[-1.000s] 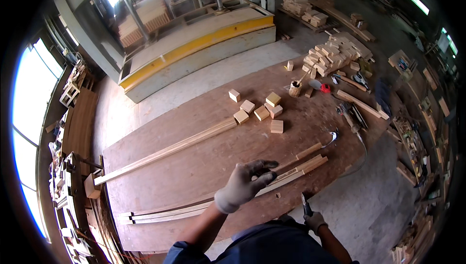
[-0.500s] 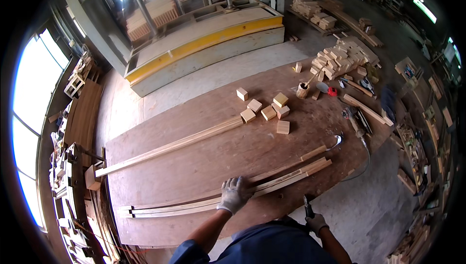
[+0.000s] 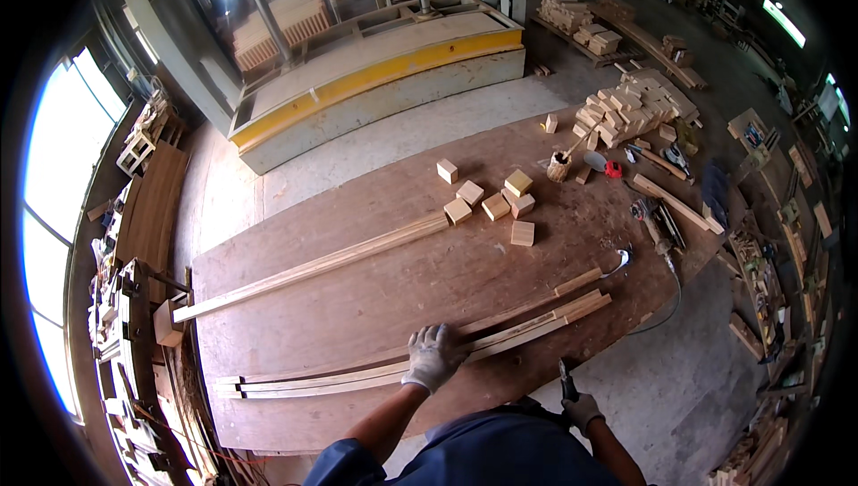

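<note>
On near side of desk (image 3: 313,245), pale wooden strips (image 3: 331,381) lie lengthwise, left to right. Gloved left hand (image 3: 435,359) lies over them; cannot tell whether fingers clamp. At near right, right hand (image 3: 584,411) wraps dark-handled tool (image 3: 568,386). Farther off, loose wooden blocks (image 3: 522,234) sit near right end of long beam (image 3: 313,267).

Dressed in dark navy top (image 3: 500,452), bare at left forearm (image 3: 391,423) below matching navy sleeve (image 3: 342,468). Gloved both sides: pale grey, wrist-length on left hand (image 3: 434,358), darker grey on right hand (image 3: 585,411).
</note>
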Motion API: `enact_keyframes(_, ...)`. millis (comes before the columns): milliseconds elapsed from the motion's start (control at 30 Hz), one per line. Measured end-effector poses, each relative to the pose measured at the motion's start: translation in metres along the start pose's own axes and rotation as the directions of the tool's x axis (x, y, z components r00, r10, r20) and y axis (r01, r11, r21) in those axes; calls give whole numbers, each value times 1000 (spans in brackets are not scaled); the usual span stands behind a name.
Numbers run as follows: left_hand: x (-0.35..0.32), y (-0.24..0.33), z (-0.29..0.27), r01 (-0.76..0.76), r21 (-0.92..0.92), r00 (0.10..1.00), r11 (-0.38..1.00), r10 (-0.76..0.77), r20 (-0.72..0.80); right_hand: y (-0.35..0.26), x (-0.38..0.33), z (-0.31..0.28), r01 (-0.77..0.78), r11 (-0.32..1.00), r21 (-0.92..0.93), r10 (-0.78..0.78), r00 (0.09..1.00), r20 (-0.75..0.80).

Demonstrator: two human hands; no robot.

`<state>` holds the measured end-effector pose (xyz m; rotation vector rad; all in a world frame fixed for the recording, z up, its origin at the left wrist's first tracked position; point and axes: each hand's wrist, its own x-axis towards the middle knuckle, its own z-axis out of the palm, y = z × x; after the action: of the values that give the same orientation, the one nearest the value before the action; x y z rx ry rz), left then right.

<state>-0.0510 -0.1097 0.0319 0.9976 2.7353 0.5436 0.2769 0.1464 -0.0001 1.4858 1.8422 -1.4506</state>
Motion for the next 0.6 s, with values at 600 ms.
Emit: enact_keyframes(600, -1, -3, 5, 2, -8, 1000, 1000, -2, -13, -4, -3, 0, -7, 999, 32, 6, 1000, 17)
